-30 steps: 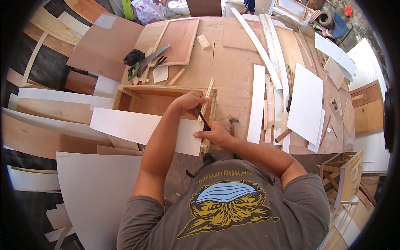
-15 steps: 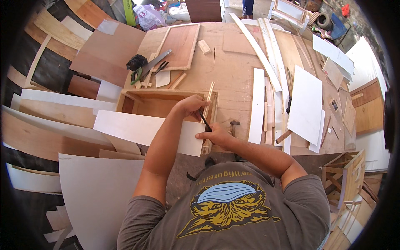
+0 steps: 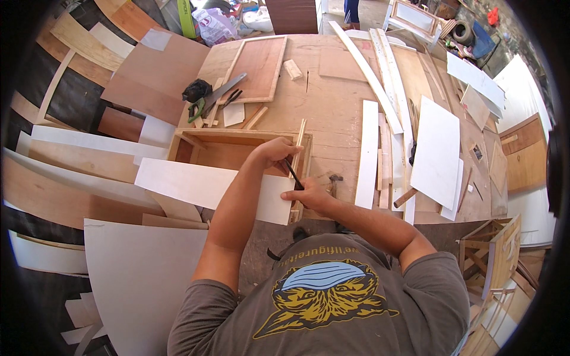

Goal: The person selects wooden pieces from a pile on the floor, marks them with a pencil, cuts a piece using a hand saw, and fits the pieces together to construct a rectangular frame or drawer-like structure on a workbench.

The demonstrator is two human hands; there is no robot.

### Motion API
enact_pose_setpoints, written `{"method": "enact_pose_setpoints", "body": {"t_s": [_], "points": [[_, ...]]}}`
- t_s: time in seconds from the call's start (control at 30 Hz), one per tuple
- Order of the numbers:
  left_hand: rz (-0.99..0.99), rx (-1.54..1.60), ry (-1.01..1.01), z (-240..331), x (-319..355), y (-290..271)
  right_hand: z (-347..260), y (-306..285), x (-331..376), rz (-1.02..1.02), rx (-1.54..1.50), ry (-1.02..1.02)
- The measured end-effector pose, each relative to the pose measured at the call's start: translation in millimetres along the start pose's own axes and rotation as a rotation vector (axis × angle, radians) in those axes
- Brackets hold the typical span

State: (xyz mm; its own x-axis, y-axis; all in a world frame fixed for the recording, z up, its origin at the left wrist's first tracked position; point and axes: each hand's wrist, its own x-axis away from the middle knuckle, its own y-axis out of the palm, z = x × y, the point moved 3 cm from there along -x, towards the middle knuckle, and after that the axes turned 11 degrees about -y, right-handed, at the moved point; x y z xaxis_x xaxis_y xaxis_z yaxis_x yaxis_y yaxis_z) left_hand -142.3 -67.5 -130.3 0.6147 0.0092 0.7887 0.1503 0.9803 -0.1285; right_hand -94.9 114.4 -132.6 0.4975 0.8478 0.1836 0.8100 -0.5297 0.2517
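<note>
My left hand is closed around thin wooden strips, which rise past the fingers at the right end of an open wooden box. In my right hand is a slim black tool; its tip reaches the strips just below my left fingers, and its exact kind does not show. A long white board lies across the near side of the box, passing under my left forearm. The right thumb rests at this board's right end.
A hammer lies right of my right hand. Beyond the box are a handsaw, black-handled pliers and a framed panel. White boards and long strips cover the table's right side. Stacked panels stand at left.
Both hands keep nearly the same place and grip on the strips and the slim black tool. The whole view has shifted very slightly.
</note>
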Motion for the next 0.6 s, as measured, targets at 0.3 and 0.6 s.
{"method": "enact_pose_setpoints", "body": {"t_s": [0.3, 0.6], "points": [[-0.032, -0.024, -0.037, -7.1, -12.5, -4.1, -19.0, 3.5, 4.5, -0.027, -0.054, 0.045], [-0.074, -0.02, -0.004, -8.4, -17.8, -4.7, -7.4, 1.6, 0.3, -0.022, -0.088, -0.018]]}}
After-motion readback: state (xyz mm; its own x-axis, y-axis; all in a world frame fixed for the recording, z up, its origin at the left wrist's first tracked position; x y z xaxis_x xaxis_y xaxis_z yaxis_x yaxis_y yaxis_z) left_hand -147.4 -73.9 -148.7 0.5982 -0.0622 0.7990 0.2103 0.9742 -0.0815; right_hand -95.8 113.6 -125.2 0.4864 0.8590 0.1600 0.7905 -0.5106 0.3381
